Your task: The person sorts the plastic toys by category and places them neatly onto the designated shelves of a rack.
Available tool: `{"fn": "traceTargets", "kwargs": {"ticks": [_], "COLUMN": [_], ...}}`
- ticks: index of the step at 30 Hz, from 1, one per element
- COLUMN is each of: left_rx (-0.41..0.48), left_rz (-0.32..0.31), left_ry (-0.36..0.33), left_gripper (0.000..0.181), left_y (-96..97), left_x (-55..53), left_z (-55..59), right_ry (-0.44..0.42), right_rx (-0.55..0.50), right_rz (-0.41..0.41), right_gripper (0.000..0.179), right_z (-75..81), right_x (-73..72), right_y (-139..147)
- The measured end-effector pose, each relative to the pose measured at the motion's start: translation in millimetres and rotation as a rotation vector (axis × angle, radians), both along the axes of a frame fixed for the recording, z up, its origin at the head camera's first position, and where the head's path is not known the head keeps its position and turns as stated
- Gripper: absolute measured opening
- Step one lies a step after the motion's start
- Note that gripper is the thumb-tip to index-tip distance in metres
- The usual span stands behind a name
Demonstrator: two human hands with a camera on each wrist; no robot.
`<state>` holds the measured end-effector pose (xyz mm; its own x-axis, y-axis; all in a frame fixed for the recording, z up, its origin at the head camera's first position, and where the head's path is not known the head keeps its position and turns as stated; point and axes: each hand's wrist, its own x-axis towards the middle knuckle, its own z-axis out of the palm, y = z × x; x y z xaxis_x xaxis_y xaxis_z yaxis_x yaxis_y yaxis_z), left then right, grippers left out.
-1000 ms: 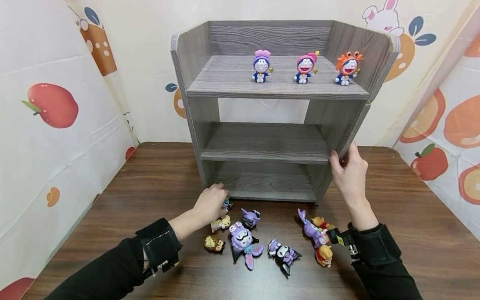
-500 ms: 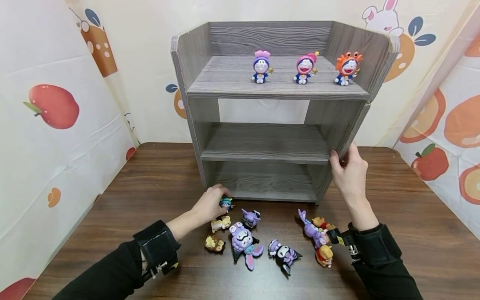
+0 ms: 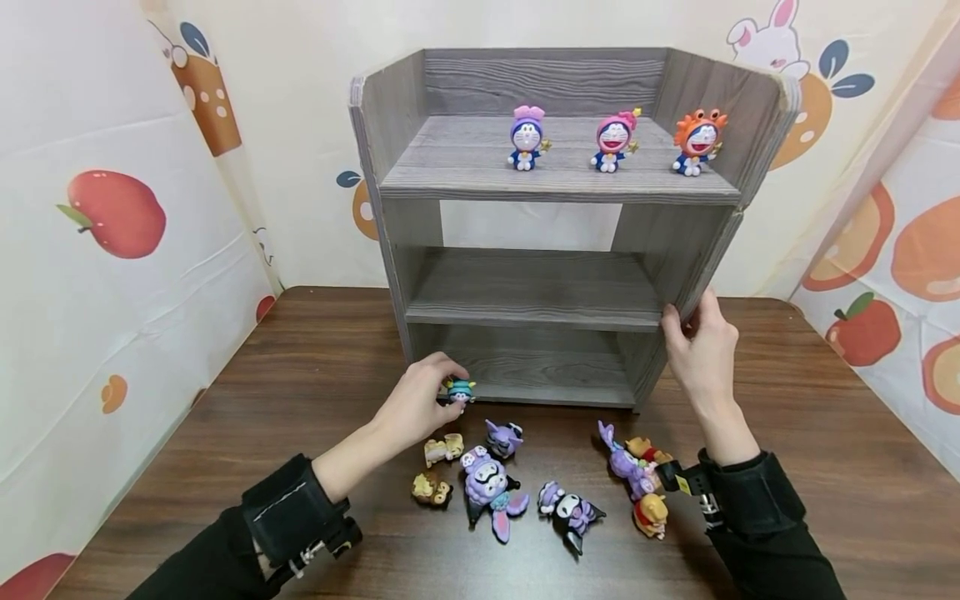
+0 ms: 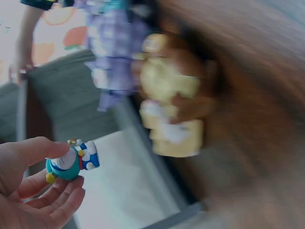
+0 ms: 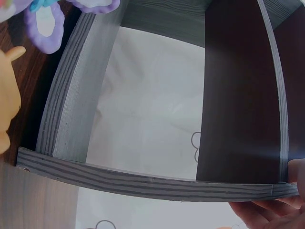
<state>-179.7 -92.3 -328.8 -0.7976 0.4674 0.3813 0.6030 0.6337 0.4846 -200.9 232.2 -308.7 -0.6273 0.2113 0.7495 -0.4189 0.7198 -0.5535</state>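
My left hand (image 3: 416, 400) pinches a small Doraemon figurine (image 3: 461, 390) with a teal hood, just in front of the lower left of the grey wooden shelf unit (image 3: 534, 286). In the left wrist view the figurine (image 4: 69, 162) lies sideways between thumb and fingers, its blue-and-white body sticking out. At the unit's right side panel, my right hand (image 3: 701, 346) grips the front edge around middle-shelf height. Three similar Doraemon figurines stand upright on the top board: one with a purple hood (image 3: 527, 140), one pink (image 3: 615, 143) and one orange crab-like (image 3: 699, 143).
Several figurines lie on the wooden table (image 3: 322, 367) before the unit: a large purple one (image 3: 486, 483), a black-and-purple one (image 3: 570, 512), a small purple one (image 3: 504, 438), yellow-brown ones (image 3: 432, 489) at left, and a purple one (image 3: 626, 462) beside yellow bears (image 3: 650, 514) at right.
My left hand has lifted the teal-hooded Doraemon figurine from the table, raising it slightly up and right toward the shelf unit. My right hand keeps its grip on the side panel.
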Motion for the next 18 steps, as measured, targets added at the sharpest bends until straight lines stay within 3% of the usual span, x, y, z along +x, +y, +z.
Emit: {"fn": "traceTargets", "kwargs": {"ticks": [6, 18], "left_rx": [0.052, 0.113], "left_rz": [-0.035, -0.084], "left_ry": [0.056, 0.223], "left_gripper": [0.025, 0.024], "left_y": [1.9, -0.1], "left_x": [14.4, 33.6], "left_z": [33.2, 114.6], "right_ry": [0.003, 0.009], "right_rx": [0.013, 0.014], "right_rz": [-0.029, -0.016], "right_gripper": [0.026, 0.027], "right_z": [-1.0, -2.5], "right_x": [-0.3, -1.5], "right_y": [1.3, 1.2]}}
